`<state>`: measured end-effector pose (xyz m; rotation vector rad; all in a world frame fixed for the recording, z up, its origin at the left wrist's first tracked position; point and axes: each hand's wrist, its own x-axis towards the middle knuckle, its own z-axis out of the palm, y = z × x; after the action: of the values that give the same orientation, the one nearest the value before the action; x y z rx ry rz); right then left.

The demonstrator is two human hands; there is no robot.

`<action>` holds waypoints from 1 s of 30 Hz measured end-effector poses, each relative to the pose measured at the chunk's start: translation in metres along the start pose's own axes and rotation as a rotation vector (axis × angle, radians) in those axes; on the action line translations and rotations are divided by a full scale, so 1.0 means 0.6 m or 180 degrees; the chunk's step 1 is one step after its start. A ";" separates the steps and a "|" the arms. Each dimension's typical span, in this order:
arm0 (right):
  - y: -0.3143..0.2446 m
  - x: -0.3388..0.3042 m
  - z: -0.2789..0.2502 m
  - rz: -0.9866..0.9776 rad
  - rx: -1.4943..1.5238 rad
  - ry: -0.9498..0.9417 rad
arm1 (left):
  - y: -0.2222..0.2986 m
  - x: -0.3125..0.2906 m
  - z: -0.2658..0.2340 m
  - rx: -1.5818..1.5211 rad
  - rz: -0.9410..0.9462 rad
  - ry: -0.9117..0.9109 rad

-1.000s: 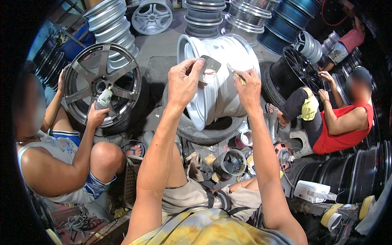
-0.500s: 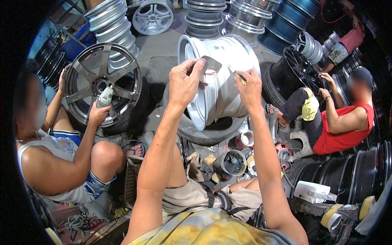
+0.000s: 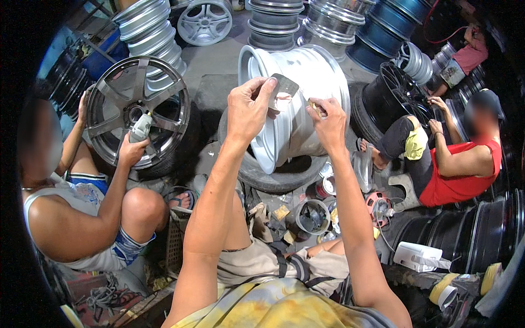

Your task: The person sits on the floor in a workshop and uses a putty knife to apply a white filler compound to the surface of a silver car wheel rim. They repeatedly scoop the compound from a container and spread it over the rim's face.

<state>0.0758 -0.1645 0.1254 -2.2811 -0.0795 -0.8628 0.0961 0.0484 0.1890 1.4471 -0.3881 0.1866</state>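
Pinched between the thumb and fingers of my left hand point(image 3: 249, 109) is a dark, flat putty plate point(image 3: 287, 86) with rounded corners. A smear of pinkish paste point(image 3: 282, 100) lies on it near my fingertips. My right hand point(image 3: 330, 121) is closed round a small putty knife point(image 3: 314, 106) with a yellowish grip; its thin blade hardly shows now. Both hands are raised over a silver-grey wheel rim point(image 3: 306, 131), which rests tilted on a black tire point(image 3: 273, 179). Whether either hand touches the rim, I cannot tell.
At left, a person holds a grey power tool point(image 3: 141, 128) against a dark spoked wheel point(image 3: 100, 127). A person in red point(image 3: 459, 169) sits at right beside a black rim point(image 3: 377, 104). Below the tire stands a tub point(image 3: 299, 218) among scraps. Stacked rims point(image 3: 273, 24) line the back.
My right hand has turned and shifted slightly down, and the knife's blade, plain before, is now hardly visible. My left hand keeps nearly the same place with the plate.
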 end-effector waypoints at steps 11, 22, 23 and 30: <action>-0.012 0.006 -0.016 -0.0255 -0.0169 0.0021 | -0.007 0.002 -0.005 0.0013 0.0065 0.0019; -0.007 0.002 -0.026 -0.0359 -0.0348 -0.0022 | 0.000 -0.002 -0.005 -0.0024 -0.0003 0.0032; -0.007 0.003 -0.027 -0.0361 -0.0342 -0.0022 | 0.001 -0.002 -0.003 -0.0036 -0.0005 0.0013; -0.005 0.011 -0.015 -0.0426 -0.0401 -0.0014 | -0.006 0.000 -0.007 0.0046 0.0024 0.0020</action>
<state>0.0752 -0.1692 0.1359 -2.4173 -0.1862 -0.9556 0.0979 0.0523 0.1854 1.4593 -0.3879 0.2002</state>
